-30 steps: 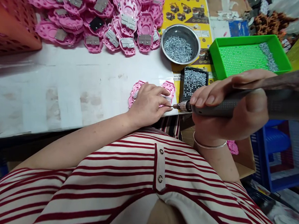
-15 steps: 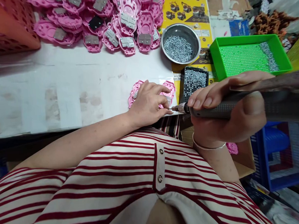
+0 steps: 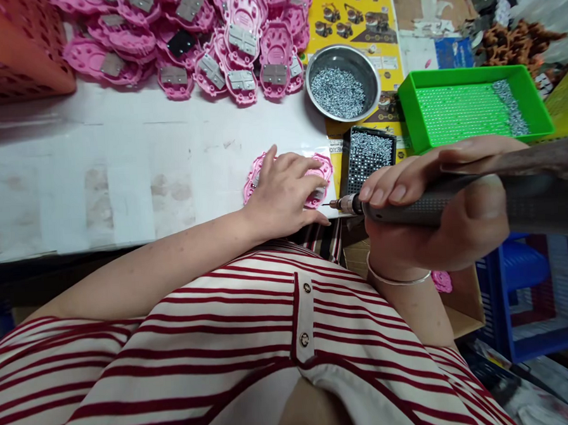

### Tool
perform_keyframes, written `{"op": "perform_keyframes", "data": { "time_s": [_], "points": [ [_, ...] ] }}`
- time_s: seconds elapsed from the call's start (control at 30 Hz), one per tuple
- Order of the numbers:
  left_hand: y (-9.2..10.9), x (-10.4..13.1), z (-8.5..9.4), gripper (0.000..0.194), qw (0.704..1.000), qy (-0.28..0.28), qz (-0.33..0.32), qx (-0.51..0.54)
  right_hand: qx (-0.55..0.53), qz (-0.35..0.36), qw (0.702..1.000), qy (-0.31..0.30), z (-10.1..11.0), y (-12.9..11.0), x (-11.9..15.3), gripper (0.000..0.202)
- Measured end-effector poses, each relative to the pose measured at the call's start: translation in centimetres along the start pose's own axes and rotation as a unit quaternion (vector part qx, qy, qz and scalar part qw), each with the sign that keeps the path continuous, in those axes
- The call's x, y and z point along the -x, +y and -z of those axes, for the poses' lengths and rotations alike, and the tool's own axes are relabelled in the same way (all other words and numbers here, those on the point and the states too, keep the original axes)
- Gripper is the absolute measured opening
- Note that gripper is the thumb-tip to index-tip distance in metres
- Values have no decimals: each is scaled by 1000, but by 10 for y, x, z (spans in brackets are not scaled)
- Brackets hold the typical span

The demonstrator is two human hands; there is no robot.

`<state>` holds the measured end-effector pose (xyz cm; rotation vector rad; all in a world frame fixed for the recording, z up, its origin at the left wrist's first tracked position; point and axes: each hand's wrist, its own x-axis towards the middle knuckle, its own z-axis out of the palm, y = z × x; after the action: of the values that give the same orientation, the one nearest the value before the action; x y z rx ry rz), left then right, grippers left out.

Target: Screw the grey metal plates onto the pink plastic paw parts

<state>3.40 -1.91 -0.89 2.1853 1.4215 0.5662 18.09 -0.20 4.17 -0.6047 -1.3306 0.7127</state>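
My left hand [image 3: 281,197] rests over two pink plastic shells with its fingers spread and the thumb apart from the index finger. The left pink shell [image 3: 250,181] is mostly covered by the palm. Under the fingertips lies the right pink shell [image 3: 326,166], with a grey metal plate partly showing. My right hand [image 3: 428,243] is wrapped round a dark electric screwdriver [image 3: 403,214], held nearly level. Its thin bit points left, at the near edge of the right shell; whether the tip touches it I cannot tell.
Behind lie several pink shells [image 3: 275,48] in a heap, by an orange basket [image 3: 18,49]. A metal bowl of screws [image 3: 339,92], a black screw tray [image 3: 369,154] and a green tray [image 3: 473,104] stand to the right. The white table's edge [image 3: 124,243] runs before me.
My left thumb and index finger have parted, uncovering more of the right shell's near edge. The screwdriver, still in my right hand, has shifted very slightly right.
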Motion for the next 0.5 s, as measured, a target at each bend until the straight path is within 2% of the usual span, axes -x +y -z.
{"op": "perform_keyframes", "data": {
  "time_s": [0.07,0.1,0.27,0.4,0.5],
  "points": [
    [-2,-1,4,62,999,-14,18,-40,27,13,1000,2,-1,1,-1,21],
    [-3,-1,6,62,998,-22,28,-54,35,17,999,2,-2,2,-1,23],
    [-3,-6,11,38,995,-67,48,-59,27,13,1000,7,-2,17,1,21],
    [0,-11,8,43,995,-75,34,-50,12,15,1000,8,0,39,7,21],
    [1,-13,7,49,995,-74,32,-53,31,11,999,12,1,46,11,25]
  ]
}}
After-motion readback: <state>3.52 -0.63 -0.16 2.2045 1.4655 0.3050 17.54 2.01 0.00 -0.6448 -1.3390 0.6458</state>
